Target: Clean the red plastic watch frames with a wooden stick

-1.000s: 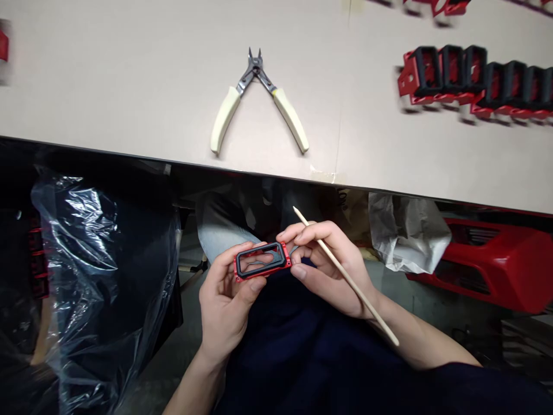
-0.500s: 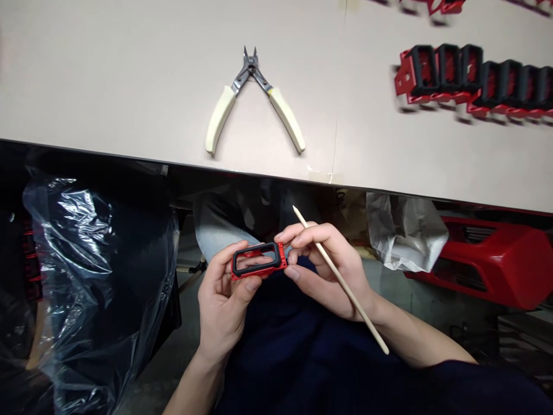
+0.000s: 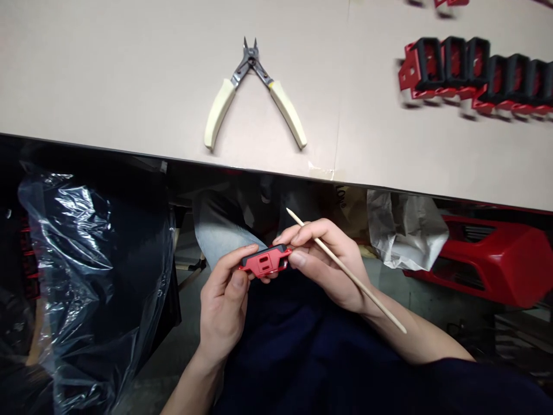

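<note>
Between my two hands, below the table edge, is a small red plastic frame with a black rim (image 3: 266, 261), its slotted red side facing me. My left hand (image 3: 224, 297) grips its left end between thumb and fingers. The thumb and fingertips of my right hand (image 3: 330, 262) pinch its right end. A thin pale wooden stick (image 3: 348, 271) with a pointed tip lies across my right hand, tucked between the fingers and slanting down over the wrist. On the table, cutting pliers (image 3: 252, 60) with cream handles rest with their handles spread.
The pale table (image 3: 129, 75) spans the top. Several red and black frames (image 3: 453, 69) stand in a row at its right. Below the edge, clear plastic wrap (image 3: 86, 276) hangs at left; a crumpled whitish bag (image 3: 406, 230) and a large red moulded part (image 3: 510, 262) are at right.
My hands have tilted the frame, so its slotted red side shows instead of the opening. The stick's lower end has swung to the right. The view has shifted slightly.
</note>
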{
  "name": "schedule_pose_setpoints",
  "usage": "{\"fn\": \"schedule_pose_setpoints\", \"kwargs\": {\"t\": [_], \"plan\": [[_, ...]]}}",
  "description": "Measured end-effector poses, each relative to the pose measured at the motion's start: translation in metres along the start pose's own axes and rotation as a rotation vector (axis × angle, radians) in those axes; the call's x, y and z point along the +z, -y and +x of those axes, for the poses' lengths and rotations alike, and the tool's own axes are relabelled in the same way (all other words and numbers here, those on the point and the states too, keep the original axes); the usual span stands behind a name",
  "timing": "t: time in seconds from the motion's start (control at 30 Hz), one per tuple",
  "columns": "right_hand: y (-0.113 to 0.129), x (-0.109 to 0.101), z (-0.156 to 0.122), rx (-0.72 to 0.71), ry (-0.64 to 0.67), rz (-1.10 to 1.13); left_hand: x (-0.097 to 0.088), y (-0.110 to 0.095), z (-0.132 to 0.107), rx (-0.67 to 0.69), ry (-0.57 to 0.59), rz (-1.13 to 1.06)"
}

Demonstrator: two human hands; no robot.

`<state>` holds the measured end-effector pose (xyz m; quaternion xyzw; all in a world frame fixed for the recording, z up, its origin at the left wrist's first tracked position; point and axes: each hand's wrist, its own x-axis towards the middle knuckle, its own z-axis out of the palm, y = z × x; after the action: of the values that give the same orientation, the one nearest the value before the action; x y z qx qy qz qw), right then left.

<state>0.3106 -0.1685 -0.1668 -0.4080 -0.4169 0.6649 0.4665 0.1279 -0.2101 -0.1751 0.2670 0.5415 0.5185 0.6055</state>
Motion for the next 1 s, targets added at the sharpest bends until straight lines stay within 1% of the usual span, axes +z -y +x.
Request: {"fn": "schedule_pose_setpoints", "kwargs": {"t": [0.1, 0.23, 0.4, 0.53, 0.63, 0.77, 0.9, 1.0], "plan": [[0.001, 0.001, 0.0, 0.045, -0.013, 0.084, -0.001, 0.001, -0.001, -0.002, 0.0, 0.006], [0.002, 0.002, 0.001, 0.08, -0.037, 0.101, -0.001, -0.001, -0.001, -0.029, -0.023, 0.02], [0.001, 0.001, 0.002, 0.193, -0.07, 0.084, 0.007, -0.009, 0.003, -0.067, 0.052, -0.071], [0.003, 0.003, 0.001, 0.213, -0.063, 0.079, 0.009, -0.009, 0.006, -0.072, 0.101, -0.102], [0.008, 0.006, 0.0, 0.197, -0.058, 0.067, 0.007, -0.006, 0.006, -0.056, 0.133, -0.113], [0.011, 0.006, -0.002, 0.144, -0.042, 0.092, 0.005, -0.007, 0.004, -0.025, 0.116, -0.108], [0.004, 0.004, -0.003, 0.13, 0.0, 0.09, 0.002, -0.005, 0.004, -0.01, 0.053, -0.042], [0.005, 0.006, -0.006, 0.058, 0.03, 0.019, -0.003, 0.0, -0.001, -0.027, -0.015, 0.088]]}}
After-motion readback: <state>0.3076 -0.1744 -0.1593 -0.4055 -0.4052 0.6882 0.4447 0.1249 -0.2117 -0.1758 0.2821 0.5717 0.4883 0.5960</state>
